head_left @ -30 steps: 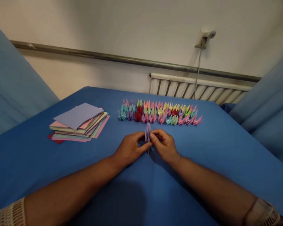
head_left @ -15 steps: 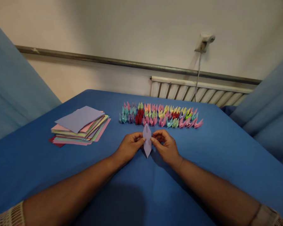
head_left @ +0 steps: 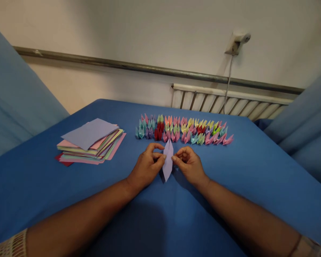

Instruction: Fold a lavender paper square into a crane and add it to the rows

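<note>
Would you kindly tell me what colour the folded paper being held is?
The folded paper is light purple, shown in the head view.

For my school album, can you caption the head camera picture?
Left hand and right hand hold a folded lilac paper before colorful origami cranes.

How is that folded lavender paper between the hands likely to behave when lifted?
The folded lavender paper is probably light, being slim. It looks straight rather than drooping, so likely fairly stiff, though the slit at its far end could spread open.
</note>
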Motion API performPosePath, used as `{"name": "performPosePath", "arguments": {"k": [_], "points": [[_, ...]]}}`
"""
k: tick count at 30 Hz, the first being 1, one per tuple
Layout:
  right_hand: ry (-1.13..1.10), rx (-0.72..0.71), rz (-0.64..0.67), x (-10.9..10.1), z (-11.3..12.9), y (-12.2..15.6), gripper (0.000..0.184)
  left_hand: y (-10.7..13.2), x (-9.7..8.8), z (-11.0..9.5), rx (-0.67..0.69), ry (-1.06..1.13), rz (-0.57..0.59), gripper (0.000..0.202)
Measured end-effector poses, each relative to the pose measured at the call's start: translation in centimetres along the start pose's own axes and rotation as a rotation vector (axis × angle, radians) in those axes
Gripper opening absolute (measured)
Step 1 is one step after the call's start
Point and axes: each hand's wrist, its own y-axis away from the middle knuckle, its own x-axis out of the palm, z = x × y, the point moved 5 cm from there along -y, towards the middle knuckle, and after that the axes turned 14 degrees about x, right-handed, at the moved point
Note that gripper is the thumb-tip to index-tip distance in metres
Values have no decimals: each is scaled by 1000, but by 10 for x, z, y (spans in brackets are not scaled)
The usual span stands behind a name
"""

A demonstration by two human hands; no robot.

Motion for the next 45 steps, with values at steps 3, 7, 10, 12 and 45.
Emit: {"name": "performPosePath", "arguments": {"k": [3,7,10,12,45], "points": [[135,-71,-8,0,4,4,18,-1,2,2,9,11,30,14],[136,-90,43,-1,5,2,9,-2,7,1,13,106,120,15],[52,-50,41,-6,3,-2,11,-3,8,-2,34,109,176,17],[33,-30,60,-7,2,-4,13,-4,7,-4,63,82,187,20],[-12,95,131,4,4,2,31,1,8,5,-208,335,-81,26]]}}
